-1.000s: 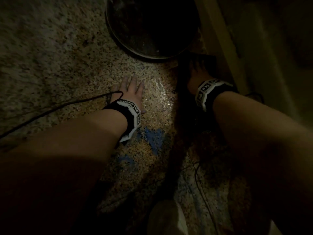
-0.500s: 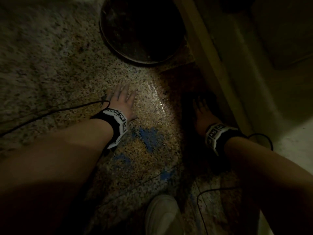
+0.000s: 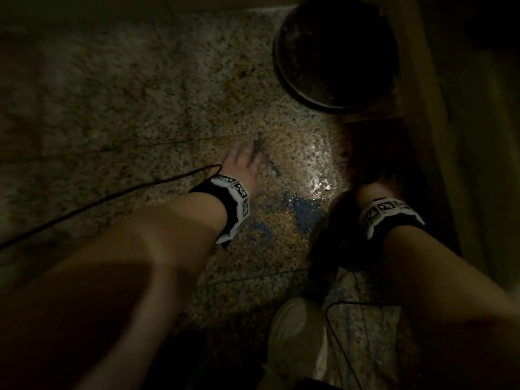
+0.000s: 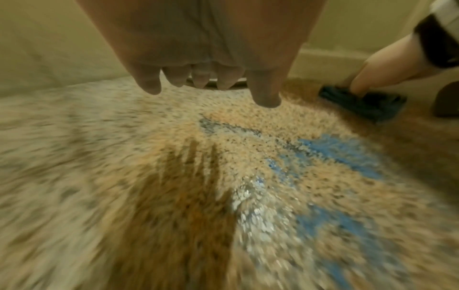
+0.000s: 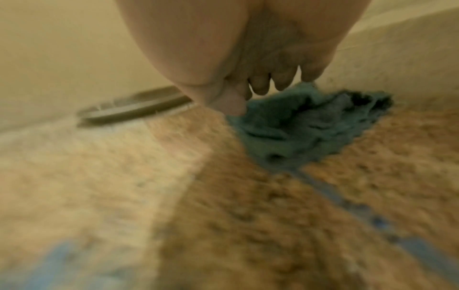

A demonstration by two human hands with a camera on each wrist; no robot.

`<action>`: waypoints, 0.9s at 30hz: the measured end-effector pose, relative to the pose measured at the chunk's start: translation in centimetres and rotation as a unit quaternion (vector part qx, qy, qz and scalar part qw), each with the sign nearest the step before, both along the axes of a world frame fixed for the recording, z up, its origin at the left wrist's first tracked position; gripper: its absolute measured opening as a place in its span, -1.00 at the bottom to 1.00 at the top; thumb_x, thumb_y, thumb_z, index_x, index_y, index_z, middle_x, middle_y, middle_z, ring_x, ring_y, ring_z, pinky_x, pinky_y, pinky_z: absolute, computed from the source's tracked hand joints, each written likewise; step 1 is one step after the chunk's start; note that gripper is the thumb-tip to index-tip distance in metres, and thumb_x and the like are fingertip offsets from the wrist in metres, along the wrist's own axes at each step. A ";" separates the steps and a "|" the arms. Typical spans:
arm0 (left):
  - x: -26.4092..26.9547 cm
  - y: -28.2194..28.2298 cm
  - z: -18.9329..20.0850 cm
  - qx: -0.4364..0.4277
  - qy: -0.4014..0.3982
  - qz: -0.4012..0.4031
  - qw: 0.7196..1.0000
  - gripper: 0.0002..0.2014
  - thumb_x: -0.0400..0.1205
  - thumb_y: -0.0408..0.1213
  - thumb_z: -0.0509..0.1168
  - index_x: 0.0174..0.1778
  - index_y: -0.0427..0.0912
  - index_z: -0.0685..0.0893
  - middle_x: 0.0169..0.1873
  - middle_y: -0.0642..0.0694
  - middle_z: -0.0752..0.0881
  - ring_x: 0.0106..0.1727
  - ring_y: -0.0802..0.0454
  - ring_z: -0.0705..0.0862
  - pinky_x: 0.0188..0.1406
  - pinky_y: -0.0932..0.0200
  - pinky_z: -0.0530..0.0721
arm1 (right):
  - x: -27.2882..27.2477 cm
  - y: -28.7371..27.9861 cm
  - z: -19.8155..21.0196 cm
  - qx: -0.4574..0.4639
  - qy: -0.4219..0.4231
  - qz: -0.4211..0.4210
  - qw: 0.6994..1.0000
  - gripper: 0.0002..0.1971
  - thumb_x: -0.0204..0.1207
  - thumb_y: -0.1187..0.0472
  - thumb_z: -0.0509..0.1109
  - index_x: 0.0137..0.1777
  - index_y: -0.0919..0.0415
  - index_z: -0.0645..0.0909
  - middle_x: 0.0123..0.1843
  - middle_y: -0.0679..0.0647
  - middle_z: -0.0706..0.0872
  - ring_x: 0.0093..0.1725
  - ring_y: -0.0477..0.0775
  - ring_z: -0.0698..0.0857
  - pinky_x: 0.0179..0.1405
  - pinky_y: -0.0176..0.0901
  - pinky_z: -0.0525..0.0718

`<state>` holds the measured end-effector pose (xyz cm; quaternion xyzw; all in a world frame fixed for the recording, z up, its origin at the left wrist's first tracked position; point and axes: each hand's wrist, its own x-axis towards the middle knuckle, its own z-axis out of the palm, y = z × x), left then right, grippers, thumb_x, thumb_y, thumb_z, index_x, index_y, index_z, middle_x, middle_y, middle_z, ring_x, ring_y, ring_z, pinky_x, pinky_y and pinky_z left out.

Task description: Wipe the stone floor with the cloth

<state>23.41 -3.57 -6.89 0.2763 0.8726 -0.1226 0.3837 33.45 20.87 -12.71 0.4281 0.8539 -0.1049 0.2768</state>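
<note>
Teal terry cloth (image 5: 305, 125), rumpled into soft folds, lies on the speckled stone floor (image 3: 146, 114) at its right edge, hard against the pale wall base, as a person crouches to wipe. The right hand (image 5: 250, 64) bears down on the cloth's near end with fingers (image 5: 283, 78) pointing down onto it; whether they curl round a fold or only press cannot be told from the blurred wrist views, and the head view leaves that hand in deep shadow. The left hand (image 3: 244, 167) is spread flat, grip wide and holding nothing, palm toward the floor nearer its middle, well apart from the cloth; the left wrist view shows its fingertips (image 4: 267, 98) just clear of the stone. Between the two hands the floor shines wet, with blue smears (image 4: 340, 155) across the granite. A dark round pan (image 3: 336, 52) sits on the floor beyond the hands, near the wall, and a pale shoe (image 3: 295, 339) shows at the near edge. The cloth looks light, limp and probably damp: it should bunch and drag rather than slide as a sheet, so it is best taken with a broad palm over the bunched middle, fingers gathering a fold. The wet stone is likely slippery under the bracing hand.
</note>
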 end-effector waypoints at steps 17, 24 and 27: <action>1.3 -3.2 -2.5 0.119 0.003 -0.079 0.990 -0.27 0.74 0.04 0.03 0.67 -0.13 -0.24 0.66 -0.13 -0.26 0.65 -0.23 -0.27 0.62 -0.15 -0.04 | 3.8 -4.0 7.7 0.036 -0.152 0.021 0.988 -0.40 0.73 0.08 0.12 0.69 0.16 0.00 0.67 0.22 0.17 0.60 0.25 0.28 0.50 0.07 0.36; 1.9 -1.9 -3.7 0.115 0.007 -0.091 0.989 -0.23 0.72 0.09 0.05 0.67 -0.10 -0.26 0.65 -0.11 -0.29 0.65 -0.21 -0.28 0.63 -0.14 -0.01 | 3.7 -5.0 7.8 0.039 -0.182 0.031 0.982 -0.41 0.75 0.17 0.08 0.70 0.11 -0.10 0.71 0.15 0.03 0.65 0.21 0.16 0.55 0.09 0.30; 1.6 -1.6 -4.0 0.107 -0.003 -0.072 0.992 -0.21 0.70 0.15 0.06 0.67 -0.07 -0.25 0.65 -0.09 -0.30 0.65 -0.19 -0.29 0.63 -0.11 -0.02 | 3.1 -3.9 6.8 0.039 -0.151 0.035 0.987 -0.36 0.73 0.04 0.12 0.70 0.09 -0.08 0.71 0.15 0.04 0.64 0.25 0.17 0.49 0.25 0.37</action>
